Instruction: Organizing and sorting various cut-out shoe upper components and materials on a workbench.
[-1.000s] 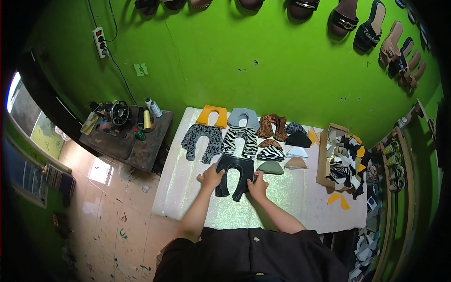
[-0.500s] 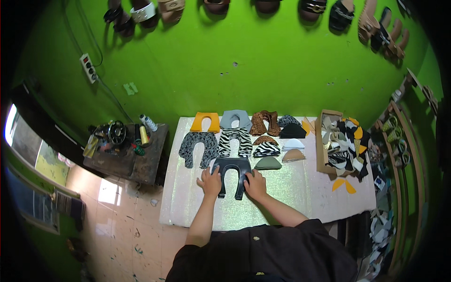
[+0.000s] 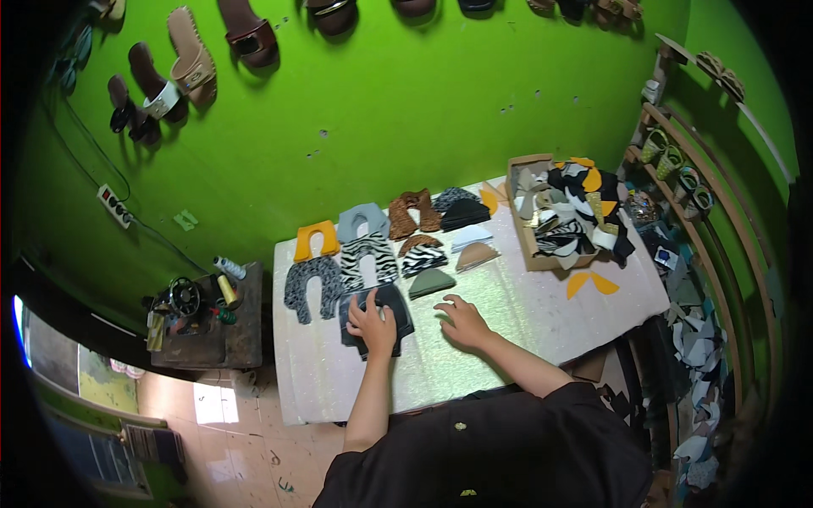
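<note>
My left hand (image 3: 373, 328) rests with spread, bent fingers on top of the black cut pieces (image 3: 400, 306). The hand covers their middle. To the right, my right hand (image 3: 464, 324) is off the pieces, its fingers apart and nothing in them. A stack of olive half-round pieces (image 3: 432, 283) is just beyond it. Above the black pieces sits a zebra-print U-shaped piece (image 3: 385, 259), with a grey patterned U-shaped piece (image 3: 298, 284) to its left. Farther back are yellow (image 3: 317, 230), grey-blue (image 3: 364, 213) and brown spotted (image 3: 412, 203) U-shaped pieces.
Black (image 3: 466, 215), white (image 3: 472, 238) and tan (image 3: 477, 256) half-round stacks lie on the pale table (image 3: 542, 317). An overfull scrap carton (image 3: 519, 227) stands at the right, before two yellow cutouts (image 3: 578, 285). A sewing machine (image 3: 183, 296) is left; a shoe rack (image 3: 690, 169) is right.
The view has turned, so the table appears tilted. My right hand has come away from the black pieces to the right. My left hand has shifted from their left edge onto their middle.
</note>
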